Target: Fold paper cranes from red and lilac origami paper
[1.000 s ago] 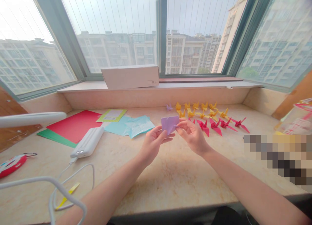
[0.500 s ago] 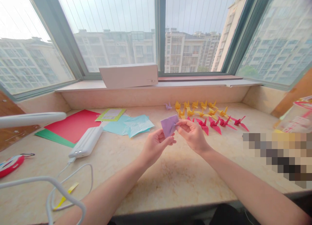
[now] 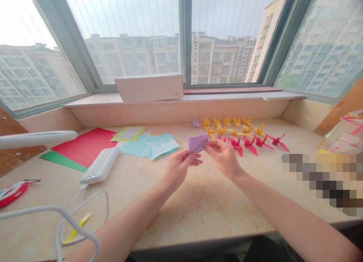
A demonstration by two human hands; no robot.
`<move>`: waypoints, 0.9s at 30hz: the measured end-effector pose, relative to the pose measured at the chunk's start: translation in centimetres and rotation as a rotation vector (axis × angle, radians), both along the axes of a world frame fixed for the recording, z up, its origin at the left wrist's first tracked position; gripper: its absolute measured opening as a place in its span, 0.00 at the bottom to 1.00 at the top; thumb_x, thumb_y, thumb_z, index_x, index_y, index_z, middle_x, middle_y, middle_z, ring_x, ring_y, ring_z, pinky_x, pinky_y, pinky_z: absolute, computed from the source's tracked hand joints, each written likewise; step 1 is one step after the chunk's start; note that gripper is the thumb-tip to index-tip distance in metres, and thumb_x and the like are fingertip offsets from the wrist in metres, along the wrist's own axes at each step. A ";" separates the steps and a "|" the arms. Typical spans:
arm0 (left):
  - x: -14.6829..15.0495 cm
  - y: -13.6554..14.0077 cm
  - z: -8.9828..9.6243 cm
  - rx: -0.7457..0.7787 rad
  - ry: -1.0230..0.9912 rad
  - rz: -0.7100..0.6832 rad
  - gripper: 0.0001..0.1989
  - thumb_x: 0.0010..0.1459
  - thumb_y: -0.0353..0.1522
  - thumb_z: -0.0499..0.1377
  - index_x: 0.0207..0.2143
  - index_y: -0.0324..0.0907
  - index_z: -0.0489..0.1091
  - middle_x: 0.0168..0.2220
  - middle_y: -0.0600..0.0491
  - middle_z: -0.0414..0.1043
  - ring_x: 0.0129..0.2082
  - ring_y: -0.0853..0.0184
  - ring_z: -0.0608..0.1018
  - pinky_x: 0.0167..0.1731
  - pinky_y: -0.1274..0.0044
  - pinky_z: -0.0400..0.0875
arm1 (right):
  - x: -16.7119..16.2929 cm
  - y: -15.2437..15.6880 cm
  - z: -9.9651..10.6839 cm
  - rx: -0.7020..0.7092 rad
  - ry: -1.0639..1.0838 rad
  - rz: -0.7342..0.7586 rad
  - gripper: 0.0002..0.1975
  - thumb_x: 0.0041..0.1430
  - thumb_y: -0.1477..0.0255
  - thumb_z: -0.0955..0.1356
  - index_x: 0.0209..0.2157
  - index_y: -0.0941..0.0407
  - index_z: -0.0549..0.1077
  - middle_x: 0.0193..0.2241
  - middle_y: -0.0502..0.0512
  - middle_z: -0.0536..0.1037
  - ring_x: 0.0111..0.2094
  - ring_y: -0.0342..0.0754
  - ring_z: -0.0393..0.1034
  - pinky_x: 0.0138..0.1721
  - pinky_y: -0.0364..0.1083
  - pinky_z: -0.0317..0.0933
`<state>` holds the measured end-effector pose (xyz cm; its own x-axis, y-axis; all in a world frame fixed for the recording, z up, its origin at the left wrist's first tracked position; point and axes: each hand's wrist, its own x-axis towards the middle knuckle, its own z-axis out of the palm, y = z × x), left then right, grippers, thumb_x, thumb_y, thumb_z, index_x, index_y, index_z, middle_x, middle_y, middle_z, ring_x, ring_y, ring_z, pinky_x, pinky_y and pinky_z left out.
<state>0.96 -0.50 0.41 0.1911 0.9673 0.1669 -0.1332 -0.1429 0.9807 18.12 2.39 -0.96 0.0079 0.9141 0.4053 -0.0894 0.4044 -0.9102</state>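
A small folded piece of purple origami paper [image 3: 196,142] is held up above the counter between both hands. My left hand [image 3: 181,163] grips its lower left part, thumb in front. At its right edge, my right hand [image 3: 222,154] pinches the paper between thumb and fingers. Just behind stand folded paper cranes: a row of red cranes [image 3: 249,144], rows of yellow cranes [image 3: 227,121] and one pale purple crane [image 3: 195,122]. The fingertips partly hide the folds of the paper.
On the left lie red paper [image 3: 87,144], green paper [image 3: 64,162], light blue sheets [image 3: 160,145] and a white power bank [image 3: 100,165] with a cable [image 3: 106,205]. A white box [image 3: 150,89] stands on the sill. A clear plastic container [image 3: 344,135] is at right.
The purple paper has turned in my fingers and now shows a flatter, wider shape. My left hand has shifted slightly, while the right hand stays at the paper's right edge.
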 end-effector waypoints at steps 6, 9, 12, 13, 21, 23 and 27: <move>0.0 -0.2 0.2 -0.010 0.028 -0.025 0.14 0.57 0.41 0.62 0.34 0.37 0.73 0.24 0.53 0.73 0.26 0.67 0.78 0.32 0.74 0.74 | -0.1 -0.2 -0.1 0.019 -0.002 0.011 0.12 0.52 0.63 0.75 0.34 0.56 0.76 0.35 0.56 0.82 0.39 0.51 0.77 0.44 0.51 0.71; 0.0 -0.1 0.1 -0.016 0.116 -0.046 0.18 0.60 0.45 0.59 0.37 0.37 0.71 0.19 0.55 0.72 0.20 0.69 0.75 0.27 0.77 0.70 | -0.3 -0.4 0.1 0.036 -0.016 0.031 0.12 0.52 0.63 0.75 0.35 0.55 0.76 0.34 0.56 0.81 0.39 0.51 0.77 0.45 0.51 0.70; 0.0 0.0 -0.3 0.003 0.214 -0.019 0.18 0.62 0.44 0.56 0.34 0.37 0.70 0.16 0.55 0.71 0.17 0.70 0.73 0.23 0.79 0.66 | -0.5 -0.5 0.3 0.048 0.007 0.036 0.13 0.52 0.63 0.75 0.35 0.55 0.74 0.34 0.54 0.81 0.39 0.50 0.77 0.45 0.51 0.70; 0.0 0.1 -0.4 0.003 0.213 -0.014 0.18 0.62 0.44 0.55 0.33 0.38 0.70 0.16 0.56 0.70 0.17 0.70 0.73 0.22 0.79 0.65 | -0.6 -0.5 0.3 0.048 0.023 0.039 0.13 0.52 0.63 0.75 0.35 0.54 0.72 0.33 0.54 0.80 0.38 0.50 0.77 0.44 0.50 0.70; 0.0 0.2 -0.8 -0.053 0.110 -0.118 0.20 0.61 0.48 0.54 0.32 0.38 0.67 0.15 0.56 0.69 0.14 0.70 0.73 0.17 0.79 0.66 | -0.5 -0.5 0.8 0.032 0.025 0.096 0.15 0.54 0.64 0.74 0.40 0.52 0.70 0.34 0.52 0.80 0.38 0.48 0.76 0.42 0.49 0.70; 0.0 0.1 -0.7 -0.059 0.107 -0.134 0.21 0.61 0.48 0.54 0.32 0.38 0.67 0.15 0.56 0.69 0.14 0.70 0.73 0.17 0.79 0.66 | -0.3 -0.6 0.9 0.026 -0.023 0.094 0.16 0.54 0.64 0.74 0.42 0.52 0.71 0.34 0.52 0.80 0.38 0.48 0.76 0.41 0.48 0.70; 0.1 -0.1 -0.5 -0.039 0.146 -0.133 0.22 0.62 0.49 0.54 0.30 0.38 0.68 0.15 0.57 0.67 0.14 0.71 0.72 0.18 0.80 0.65 | -0.1 -0.6 0.9 0.019 -0.076 0.054 0.15 0.54 0.63 0.74 0.40 0.53 0.71 0.30 0.51 0.79 0.32 0.48 0.76 0.37 0.48 0.70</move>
